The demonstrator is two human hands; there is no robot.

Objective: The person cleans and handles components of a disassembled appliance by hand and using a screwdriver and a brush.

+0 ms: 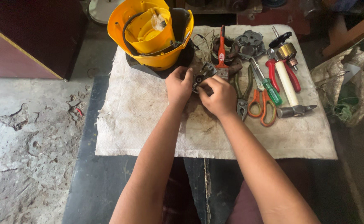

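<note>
Nearest to us, two bare forearms reach forward over a dark mat and onto a dirty white cloth spread on the floor. Our left hand and right hand meet at the middle of the cloth, both pinching one small dark metal part. The left fingers curl narrowly round its left edge; the right fingers close on its right side, thumb on top. The part sits just above the cloth, between the hands and just in front of the yellow housing.

Just right of the right hand lie grey pliers, orange-handled scissors, a green-handled screwdriver, a white-handled hammer and red-handled pliers, side by side, some overlapping.

Farther on, a red-handled tool lies over a coil of wire, near a grey round metal piece and a brass-coloured part.

At the far left edge of the cloth stands the yellow housing, open at the top, black cable looped inside it.
</note>
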